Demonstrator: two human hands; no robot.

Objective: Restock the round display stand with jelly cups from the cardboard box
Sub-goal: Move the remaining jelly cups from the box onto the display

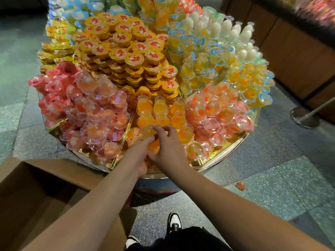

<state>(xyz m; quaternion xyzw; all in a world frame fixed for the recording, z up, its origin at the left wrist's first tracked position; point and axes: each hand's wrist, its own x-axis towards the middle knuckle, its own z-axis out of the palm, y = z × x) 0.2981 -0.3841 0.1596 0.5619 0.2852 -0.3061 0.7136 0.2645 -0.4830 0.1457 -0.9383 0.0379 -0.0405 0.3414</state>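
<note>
The round display stand [223, 155] has gold-edged wedge compartments heaped with jelly cups. Both my hands meet over the front wedge of orange jelly cups [160, 105]. My left hand [140, 148] reaches in from the lower left, its fingertips under a clear orange jelly cup [147, 130]. My right hand [168, 144] curls over that cup from the right, and another orange cup [154, 148] sits between its thumb and my left hand. The open cardboard box [41, 180] stands at the lower left, and its inside is dark.
Pink cups [94, 113] fill the wedge to the left, red-orange cups [217, 113] the one to the right, and yellow lidded cups [134, 58] are stacked behind. A stanchion base [304, 117] and a wooden counter [299, 51] stand at the right. My shoes [174, 221] rest on the speckled floor.
</note>
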